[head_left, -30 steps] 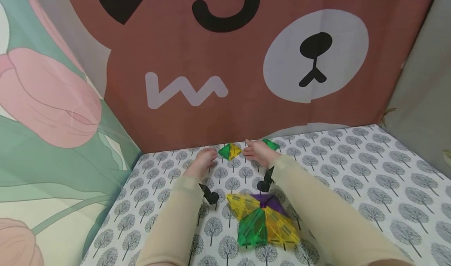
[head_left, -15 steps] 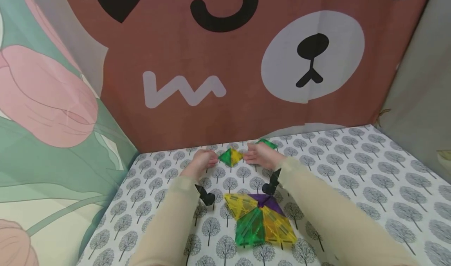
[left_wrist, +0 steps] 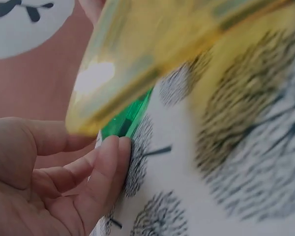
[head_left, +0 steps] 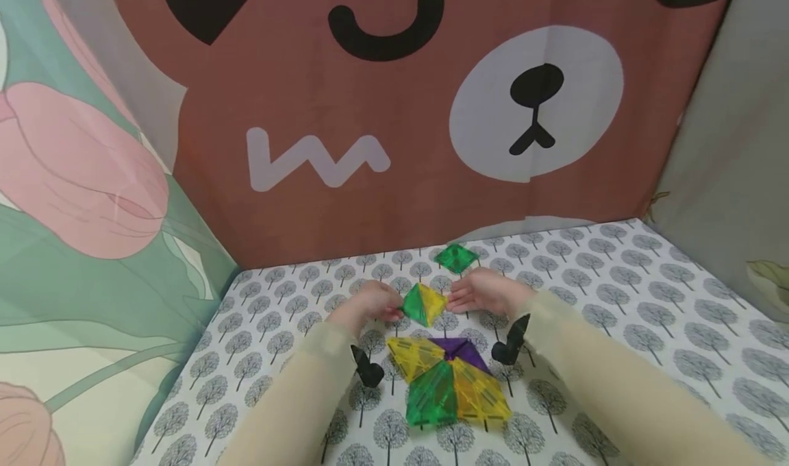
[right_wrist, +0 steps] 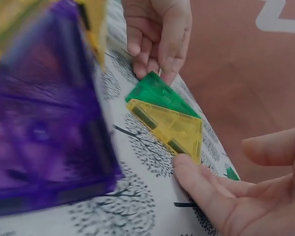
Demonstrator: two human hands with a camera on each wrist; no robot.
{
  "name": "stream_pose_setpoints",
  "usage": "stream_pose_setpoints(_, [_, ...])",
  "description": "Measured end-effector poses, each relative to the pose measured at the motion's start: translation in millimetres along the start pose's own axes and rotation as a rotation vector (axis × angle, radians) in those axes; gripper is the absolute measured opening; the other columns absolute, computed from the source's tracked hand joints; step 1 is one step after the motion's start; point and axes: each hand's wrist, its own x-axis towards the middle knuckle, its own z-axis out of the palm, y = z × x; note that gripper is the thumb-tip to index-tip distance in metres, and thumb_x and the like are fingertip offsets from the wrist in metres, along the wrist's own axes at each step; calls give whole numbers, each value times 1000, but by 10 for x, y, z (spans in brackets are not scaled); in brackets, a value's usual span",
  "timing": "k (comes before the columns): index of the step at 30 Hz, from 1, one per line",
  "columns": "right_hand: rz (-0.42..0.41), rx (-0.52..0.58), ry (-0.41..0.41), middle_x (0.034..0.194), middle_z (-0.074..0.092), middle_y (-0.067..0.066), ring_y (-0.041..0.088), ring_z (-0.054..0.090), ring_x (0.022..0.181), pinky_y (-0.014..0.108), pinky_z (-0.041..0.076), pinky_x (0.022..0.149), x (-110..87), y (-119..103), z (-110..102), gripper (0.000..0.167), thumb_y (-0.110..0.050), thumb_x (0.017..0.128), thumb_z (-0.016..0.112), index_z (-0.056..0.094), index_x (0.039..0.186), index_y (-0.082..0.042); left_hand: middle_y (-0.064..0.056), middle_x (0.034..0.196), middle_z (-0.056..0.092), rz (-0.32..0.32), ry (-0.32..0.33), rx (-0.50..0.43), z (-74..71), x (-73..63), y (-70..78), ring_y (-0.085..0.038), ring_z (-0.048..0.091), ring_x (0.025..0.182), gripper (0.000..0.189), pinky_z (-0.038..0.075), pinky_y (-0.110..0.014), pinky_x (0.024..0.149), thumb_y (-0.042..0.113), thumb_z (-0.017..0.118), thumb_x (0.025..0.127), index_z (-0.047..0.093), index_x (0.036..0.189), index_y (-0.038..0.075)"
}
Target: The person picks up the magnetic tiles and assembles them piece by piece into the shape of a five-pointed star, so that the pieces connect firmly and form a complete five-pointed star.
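Two translucent triangular magnetic tiles, one green (head_left: 415, 305) and one yellow (head_left: 434, 305), lie edge to edge between my hands in the head view. My left hand (head_left: 374, 301) pinches the outer corner of the green tile, thumb and fingertips meeting at it in the left wrist view. On the other side, my right hand (head_left: 487, 292) touches the yellow tile's lower corner with a fingertip, its thumb held apart in the right wrist view. Nearer me stands a raised shape of joined tiles, with yellow (head_left: 419, 360), purple (right_wrist: 44, 118) and green (head_left: 433, 394) faces.
Another green tile piece (head_left: 456, 258) lies behind my right hand, near the back wall. Tree-patterned cloth (head_left: 616, 315) covers the table. A brown bear-print curtain (head_left: 308, 219) rises along the back edge, and a tulip-print curtain (head_left: 86, 171) stands at the left.
Both hands have drawn the green-and-yellow tile pair toward me, closer to the raised shape. The green piece at the back, earlier partly behind my right hand, now shows fully. The view shifted slightly.
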Motion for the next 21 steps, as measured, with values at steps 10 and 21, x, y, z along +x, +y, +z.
stream_pose_setpoints(10, [-16, -53, 2, 111, 61, 29, 29, 69, 89, 39, 56, 86, -192, 114, -26, 39, 1, 98, 53, 44, 129, 23, -19, 85, 67, -11, 15, -64, 236, -63, -50, -16, 66, 62, 12, 59, -27, 63, -2, 63, 93, 63, 104, -7])
stream_pose_setpoints(21, [-5, -56, 106, 97, 66, 22, 26, 69, 80, 37, 59, 79, -443, 121, -18, 33, 5, 94, 56, 51, 125, 16, -13, 89, 71, 13, -7, -88, 283, -287, 16, -19, 68, 74, 16, 58, -31, 68, 8, 68, 93, 67, 106, 0])
